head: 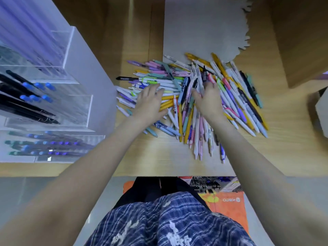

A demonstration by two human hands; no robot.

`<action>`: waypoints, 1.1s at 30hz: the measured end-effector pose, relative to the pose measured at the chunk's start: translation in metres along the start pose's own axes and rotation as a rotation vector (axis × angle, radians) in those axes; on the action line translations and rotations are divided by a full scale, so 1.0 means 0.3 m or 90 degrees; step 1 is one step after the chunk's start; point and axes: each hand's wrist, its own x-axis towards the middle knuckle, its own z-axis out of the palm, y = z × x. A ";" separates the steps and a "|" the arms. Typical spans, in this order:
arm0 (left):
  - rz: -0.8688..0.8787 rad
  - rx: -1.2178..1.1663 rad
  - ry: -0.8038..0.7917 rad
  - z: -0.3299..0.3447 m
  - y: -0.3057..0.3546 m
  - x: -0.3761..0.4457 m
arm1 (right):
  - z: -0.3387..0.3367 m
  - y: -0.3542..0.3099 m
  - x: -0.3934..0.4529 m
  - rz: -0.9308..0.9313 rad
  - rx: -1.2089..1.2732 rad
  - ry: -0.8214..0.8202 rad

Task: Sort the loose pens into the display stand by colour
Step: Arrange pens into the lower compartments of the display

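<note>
1. Most of the sorting is left: the loose pens (204, 103) lie in a mixed heap on the tabletop (159, 157)
2. My left hand (149, 103) lies flat, fingers straight, on the heap; my right hand (208, 100) seems curled round a few pens, though blur hides the grip
3. The acrylic display stand (58, 82) at my left already holds dark and blue pens

Both bare forearms reach forward, left hand (149, 102) flat, right hand (209, 100) loosely curled.

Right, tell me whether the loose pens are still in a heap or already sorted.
Still heaped: the loose pens lie mixed by colour on the table, both hands on them.
</note>
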 end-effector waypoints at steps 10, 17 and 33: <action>0.018 0.171 -0.075 -0.006 -0.043 0.074 | 0.079 -0.131 0.137 0.114 -0.187 -0.169; -0.002 0.253 -0.072 0.000 -0.018 0.077 | 0.057 -0.113 0.168 0.073 -0.200 -0.156; 0.013 0.337 -0.034 -0.091 -0.093 0.014 | -0.199 0.057 0.213 -0.153 0.018 -0.168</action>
